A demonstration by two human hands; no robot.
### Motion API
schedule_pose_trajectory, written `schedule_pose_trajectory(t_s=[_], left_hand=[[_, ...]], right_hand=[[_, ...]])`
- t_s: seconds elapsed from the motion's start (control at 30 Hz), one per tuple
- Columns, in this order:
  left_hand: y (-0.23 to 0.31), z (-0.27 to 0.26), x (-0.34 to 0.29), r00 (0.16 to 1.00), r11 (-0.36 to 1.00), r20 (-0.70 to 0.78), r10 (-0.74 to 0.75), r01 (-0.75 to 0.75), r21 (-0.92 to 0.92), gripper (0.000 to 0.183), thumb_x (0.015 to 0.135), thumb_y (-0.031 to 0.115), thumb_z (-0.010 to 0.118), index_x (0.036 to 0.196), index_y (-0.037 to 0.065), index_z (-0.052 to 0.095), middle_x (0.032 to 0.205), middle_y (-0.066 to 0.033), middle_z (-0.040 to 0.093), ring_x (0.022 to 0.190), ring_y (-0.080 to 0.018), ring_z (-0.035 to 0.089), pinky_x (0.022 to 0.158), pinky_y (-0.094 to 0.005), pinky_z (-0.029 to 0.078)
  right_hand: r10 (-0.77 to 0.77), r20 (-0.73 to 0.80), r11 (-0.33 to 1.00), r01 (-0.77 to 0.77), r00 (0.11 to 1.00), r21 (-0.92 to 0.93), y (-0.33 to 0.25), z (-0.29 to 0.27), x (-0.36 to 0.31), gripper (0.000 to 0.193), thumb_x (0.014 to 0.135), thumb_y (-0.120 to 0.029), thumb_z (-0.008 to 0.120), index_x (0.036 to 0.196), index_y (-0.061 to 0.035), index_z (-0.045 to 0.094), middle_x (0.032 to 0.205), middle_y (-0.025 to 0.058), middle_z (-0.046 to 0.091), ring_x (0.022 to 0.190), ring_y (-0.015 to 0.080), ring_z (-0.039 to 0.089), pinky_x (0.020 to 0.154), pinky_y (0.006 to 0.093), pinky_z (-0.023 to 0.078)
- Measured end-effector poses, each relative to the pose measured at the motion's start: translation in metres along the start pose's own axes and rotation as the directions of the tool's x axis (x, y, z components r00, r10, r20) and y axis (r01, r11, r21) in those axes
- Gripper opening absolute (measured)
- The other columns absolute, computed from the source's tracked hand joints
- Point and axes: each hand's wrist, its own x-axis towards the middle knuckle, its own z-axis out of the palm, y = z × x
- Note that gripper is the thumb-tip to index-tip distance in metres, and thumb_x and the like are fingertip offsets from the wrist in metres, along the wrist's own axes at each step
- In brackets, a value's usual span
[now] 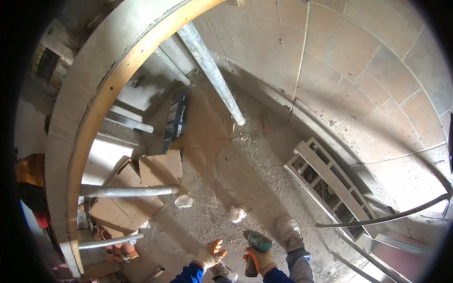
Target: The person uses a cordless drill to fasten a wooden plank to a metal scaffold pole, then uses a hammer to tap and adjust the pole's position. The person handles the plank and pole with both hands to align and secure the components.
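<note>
My right hand (264, 262), in a pale glove with orange fingers, grips a teal cordless drill (260, 241) at the lower middle. The drill's chuck points to the left, and its dark lower end shows beneath my fingers. To the left of it is my left hand (210, 255), gloved the same way, with its fingers apart and nothing in it. Both arms wear blue sleeves. Beyond the drill, a crumpled white lump (237, 214) lies on the dusty floor; a second white lump (183, 201) is further left. What these lumps are I cannot make out.
Metal props (212, 75) stand around a timber-edged concrete slab (101, 106) on the left. Cardboard boxes (125, 212) and a long dark carton (176, 118) lie by it. At right are a slatted pale crate (330, 181), a bent dark bar (391, 220) and a tiled wall (325, 52).
</note>
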Motion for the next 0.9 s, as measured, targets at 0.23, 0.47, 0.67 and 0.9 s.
schedule_pose_trajectory(t_s=[0.23, 0.47, 0.67, 0.9], left_hand=[[0.039, -0.008, -0.051, 0.984, 0.977, -0.074, 0.160, -0.168, -0.133, 0.067, 0.089, 0.034, 0.074, 0.144, 0.009, 0.046, 0.133, -0.0176, 0.061, 0.106, -0.0212, 0.068, 0.071, -0.0344, 0.058], [0.134, -0.078, -0.095, 0.790, 0.736, -0.293, 0.539, -0.272, 0.620, 0.063, 0.083, 0.017, 0.071, 0.141, 0.008, 0.048, 0.124, -0.0146, 0.063, 0.098, -0.0293, 0.067, 0.072, -0.0375, 0.055], [0.151, -0.085, -0.095, 0.858, 0.819, -0.351, 0.376, -0.130, 0.559, 0.063, 0.083, 0.026, 0.073, 0.139, 0.008, 0.050, 0.125, -0.0162, 0.063, 0.102, -0.0299, 0.066, 0.081, -0.0398, 0.054], [0.083, -0.014, -0.085, 0.784, 0.726, -0.045, 0.619, -0.549, 0.413, 0.063, 0.091, 0.038, 0.068, 0.143, 0.011, 0.047, 0.109, -0.0144, 0.067, 0.068, -0.0192, 0.063, 0.062, -0.0342, 0.054]], right_hand=[[-0.052, 0.107, 0.998, 0.047, 0.993, 0.048, -0.031, -0.011, -0.005, 0.020, 0.089, -0.006, 0.069, 0.104, -0.0009, 0.058, 0.090, 0.0117, 0.067, 0.068, 0.0239, 0.069, 0.060, 0.0381, 0.058], [-0.036, 0.034, 0.997, 0.034, 0.999, 0.075, -0.039, 0.006, -0.015, 0.023, 0.087, -0.003, 0.070, 0.106, -0.0044, 0.058, 0.088, 0.0073, 0.066, 0.064, 0.0218, 0.067, 0.058, 0.0344, 0.056], [0.039, 0.098, 0.998, -0.044, 0.994, 0.041, -0.015, 0.004, -0.015, 0.025, 0.086, -0.004, 0.069, 0.108, -0.0046, 0.057, 0.089, 0.0058, 0.064, 0.063, 0.0209, 0.067, 0.057, 0.0335, 0.055], [0.023, 0.014, 0.999, -0.024, 1.000, 0.041, -0.012, -0.004, -0.004, 0.027, 0.086, -0.003, 0.071, 0.107, -0.0041, 0.056, 0.091, 0.0099, 0.065, 0.063, 0.0267, 0.068, 0.054, 0.0391, 0.056]])
